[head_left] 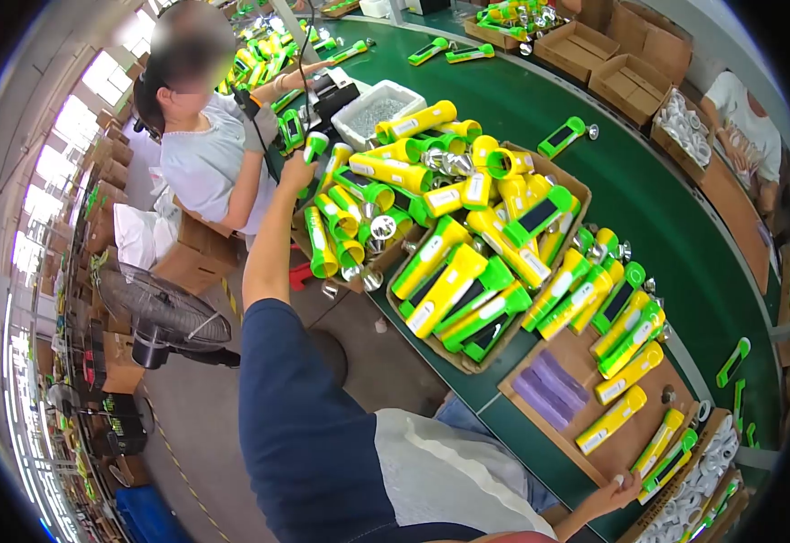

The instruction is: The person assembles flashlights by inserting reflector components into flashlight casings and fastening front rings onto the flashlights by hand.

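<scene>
1. The green torch (314, 145) is in the left hand (297, 172), beside the torch pile; its fingers are clenched round it, with little opening.
2. The right hand (608, 498) is near the end of a yellow torch (659, 440); its fingers bend inward. A pale spot shows there, but I cannot tell whether anything is gripped.
3. The pile leans loosely over a box (461, 360); dragging one torch out could make its neighbours roll off.
4. A loose reflector (330, 290) sits right at the edge; a knock could drop it to the floor (205, 434).
5. Close by, a co-worker (223, 163) reaches in; arms could bump over the desk (662, 213).
</scene>
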A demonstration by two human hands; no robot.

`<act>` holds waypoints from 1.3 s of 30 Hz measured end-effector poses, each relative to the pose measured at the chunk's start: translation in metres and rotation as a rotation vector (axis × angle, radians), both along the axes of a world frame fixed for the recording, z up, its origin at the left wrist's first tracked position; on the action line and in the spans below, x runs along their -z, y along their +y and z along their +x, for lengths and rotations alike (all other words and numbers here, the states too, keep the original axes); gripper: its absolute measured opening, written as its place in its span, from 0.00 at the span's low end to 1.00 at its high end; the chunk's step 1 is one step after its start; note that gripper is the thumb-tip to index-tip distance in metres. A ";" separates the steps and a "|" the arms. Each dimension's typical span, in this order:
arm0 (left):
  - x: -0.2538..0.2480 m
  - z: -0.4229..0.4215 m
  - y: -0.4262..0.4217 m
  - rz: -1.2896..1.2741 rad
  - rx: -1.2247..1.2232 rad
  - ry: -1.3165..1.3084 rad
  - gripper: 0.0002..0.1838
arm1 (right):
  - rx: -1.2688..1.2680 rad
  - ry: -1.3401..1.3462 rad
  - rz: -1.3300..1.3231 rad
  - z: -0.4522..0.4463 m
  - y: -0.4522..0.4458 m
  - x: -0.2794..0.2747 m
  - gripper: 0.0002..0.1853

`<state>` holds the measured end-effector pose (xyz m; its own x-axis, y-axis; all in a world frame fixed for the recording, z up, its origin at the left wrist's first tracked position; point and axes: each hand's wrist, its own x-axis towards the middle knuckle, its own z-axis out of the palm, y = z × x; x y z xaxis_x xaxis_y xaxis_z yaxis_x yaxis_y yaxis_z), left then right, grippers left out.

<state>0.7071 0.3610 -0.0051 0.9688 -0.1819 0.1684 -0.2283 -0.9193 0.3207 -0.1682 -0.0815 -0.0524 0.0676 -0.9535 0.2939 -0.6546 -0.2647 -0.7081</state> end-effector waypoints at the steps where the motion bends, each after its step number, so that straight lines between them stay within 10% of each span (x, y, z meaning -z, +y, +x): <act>1: 0.007 0.004 0.005 0.023 0.020 0.025 0.32 | 0.034 0.009 -0.004 0.002 0.006 0.008 0.23; 9: 0.048 0.011 0.011 -0.064 0.088 0.122 0.29 | -0.014 0.068 0.019 0.040 0.016 0.002 0.21; 14: 0.012 -0.015 0.007 0.504 0.457 -0.109 0.24 | -0.146 -0.047 0.134 0.069 0.019 -0.002 0.25; 16: -0.041 -0.058 -0.020 0.010 0.283 0.130 0.24 | -0.159 0.032 0.192 0.072 0.015 0.002 0.28; 24: -0.198 -0.303 -0.099 -0.420 0.568 0.170 0.24 | -0.091 0.134 0.210 0.107 0.023 -0.034 0.27; 33: -0.112 -0.563 -0.249 -0.680 1.063 1.144 0.23 | -0.273 -0.602 0.611 0.097 0.012 -0.047 0.27; 39: -0.067 -0.651 -0.336 -1.029 0.982 1.094 0.27 | -0.766 -0.864 0.666 0.070 0.019 -0.078 0.30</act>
